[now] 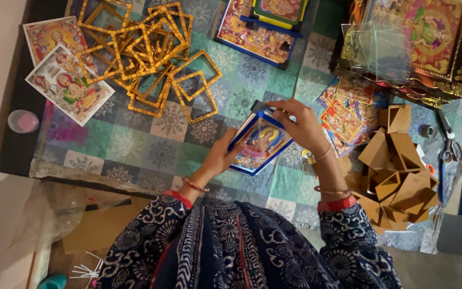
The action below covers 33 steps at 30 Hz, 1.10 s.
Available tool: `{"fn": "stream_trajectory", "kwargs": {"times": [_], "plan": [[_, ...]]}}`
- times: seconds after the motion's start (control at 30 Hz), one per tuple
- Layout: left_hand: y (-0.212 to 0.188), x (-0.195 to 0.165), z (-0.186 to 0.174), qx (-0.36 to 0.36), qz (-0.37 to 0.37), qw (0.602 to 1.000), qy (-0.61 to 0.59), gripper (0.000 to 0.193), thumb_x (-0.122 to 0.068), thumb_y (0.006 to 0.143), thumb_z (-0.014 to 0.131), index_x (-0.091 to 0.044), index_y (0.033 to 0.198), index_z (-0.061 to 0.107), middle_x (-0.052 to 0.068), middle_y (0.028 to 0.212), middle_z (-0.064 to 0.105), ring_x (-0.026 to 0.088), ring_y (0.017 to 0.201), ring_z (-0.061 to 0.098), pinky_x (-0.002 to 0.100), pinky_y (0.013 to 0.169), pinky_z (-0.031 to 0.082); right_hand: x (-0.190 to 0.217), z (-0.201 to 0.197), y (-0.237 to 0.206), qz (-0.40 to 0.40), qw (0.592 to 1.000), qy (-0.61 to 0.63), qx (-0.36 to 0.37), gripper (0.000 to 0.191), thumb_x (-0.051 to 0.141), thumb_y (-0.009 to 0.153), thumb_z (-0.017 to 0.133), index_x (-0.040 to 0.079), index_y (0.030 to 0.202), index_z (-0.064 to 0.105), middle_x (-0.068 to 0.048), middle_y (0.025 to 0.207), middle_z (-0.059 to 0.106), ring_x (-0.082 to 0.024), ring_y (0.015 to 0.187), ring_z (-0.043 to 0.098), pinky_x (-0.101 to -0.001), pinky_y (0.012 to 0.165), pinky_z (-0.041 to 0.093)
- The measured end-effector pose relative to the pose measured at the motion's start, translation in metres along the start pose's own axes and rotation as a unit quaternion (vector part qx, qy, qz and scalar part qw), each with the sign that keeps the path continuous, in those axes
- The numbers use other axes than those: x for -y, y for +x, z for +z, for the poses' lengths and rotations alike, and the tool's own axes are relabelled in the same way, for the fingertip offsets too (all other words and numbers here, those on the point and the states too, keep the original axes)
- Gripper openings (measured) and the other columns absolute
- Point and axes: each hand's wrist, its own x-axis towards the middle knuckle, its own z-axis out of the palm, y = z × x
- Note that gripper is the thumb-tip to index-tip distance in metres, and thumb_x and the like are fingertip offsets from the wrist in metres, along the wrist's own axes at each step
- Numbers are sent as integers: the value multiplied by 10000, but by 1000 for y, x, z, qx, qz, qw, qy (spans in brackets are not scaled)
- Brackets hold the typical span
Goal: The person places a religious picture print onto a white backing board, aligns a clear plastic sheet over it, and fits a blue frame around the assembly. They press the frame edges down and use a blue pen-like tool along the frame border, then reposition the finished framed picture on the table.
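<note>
Patterned sleeves (252, 251) lead to both hands: left hand (221, 156) props the blue-edged picture (260, 142) from below, right hand (301, 124) pinches its top corner, steadying it.

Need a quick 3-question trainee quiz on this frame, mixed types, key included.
1. True or false: both the left hand and the right hand hold the blue-bordered picture.
2. What lies in a heap at the person's right?
A. brown cardboard backings
B. coins
C. spoons
3. Fill in: the pile of empty frames on the patterned cloth is ____ in colour.

Key: 1 true; 2 A; 3 gold.
</note>
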Motion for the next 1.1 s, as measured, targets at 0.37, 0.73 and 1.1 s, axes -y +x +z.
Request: {"fn": "stream_trajectory", "kwargs": {"times": [0.37, 0.73, 1.1], "plan": [[9, 35, 10, -38, -60, 997, -35, 420, -280, 951, 662, -50, 1277, 533, 106, 918, 702, 139, 722, 614, 332, 638, 516, -27, 8, 7, 2, 998, -67, 1, 249, 127, 959, 684, 97, 1198, 748, -146, 989, 716, -311, 896, 701, -393, 771, 541], [1, 94, 21, -119, 46, 990, -53, 282, -160, 980, 672, -19, 1197, 560, 56, 1023, 646, 109, 956, 602, 288, 842, 500, -81, 66, -15, 59, 995, 22, -81, 269, 122, 959, 699, 99, 1225, 732, -145, 1064, 706, -269, 947, 705, -360, 823, 553], [3, 98, 23, -123, -22, 984, -125, 227, -183, 1038, 687, -32, 1153, 561, 16, 938, 582, 99, 852, 532, 286, 774, 474, -124, 101, -55, 323, 844, 410, -124, 569, 209, 979, 676, 102, 1498, 469, -26, 1124, 711, -110, 998, 674, -314, 790, 579]]}}
